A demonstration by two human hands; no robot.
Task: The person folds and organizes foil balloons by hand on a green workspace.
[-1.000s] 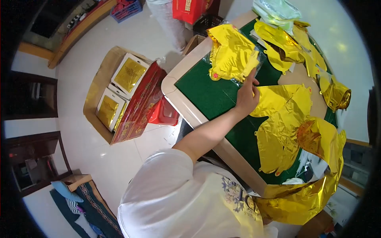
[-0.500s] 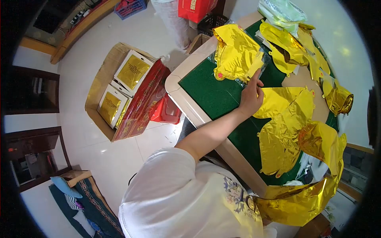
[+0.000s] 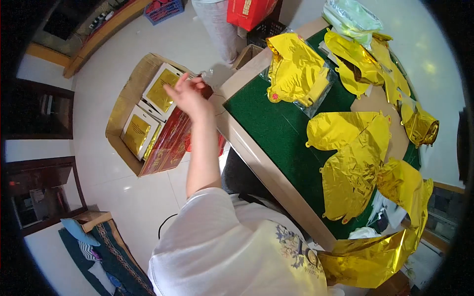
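My left hand [image 3: 190, 97] is over the near right side of an open cardboard box [image 3: 121, 101]. Its fingers are spread and hold nothing; whether they touch the box cannot be told. Inside stand white packs [image 3: 134, 132] with gold fronts. On the green-topped table [image 3: 261, 116], a folded gold foil balloon [image 3: 295, 66] lies on a clear plastic bag [image 3: 323, 93]. Nearer me, another flat, creased gold foil balloon [image 3: 353, 163] is spread out. A long gold foil piece [image 3: 370, 259] hangs at the table's near right, by my shirt. My right hand is out of view.
More gold foil pieces [image 3: 353, 59] and a pale green plastic bag [image 3: 350, 19] lie at the table's far end. Beyond the table are a person's leg [image 3: 217, 27], a red bag [image 3: 249, 12] and a black crate [image 3: 266, 32]. A blue basket [image 3: 164, 11] stands farther back.
My left hand has left the folded foil balloon on the table and swung left to the cardboard box. Its fingers have spread. The hanging foil has shifted slightly.
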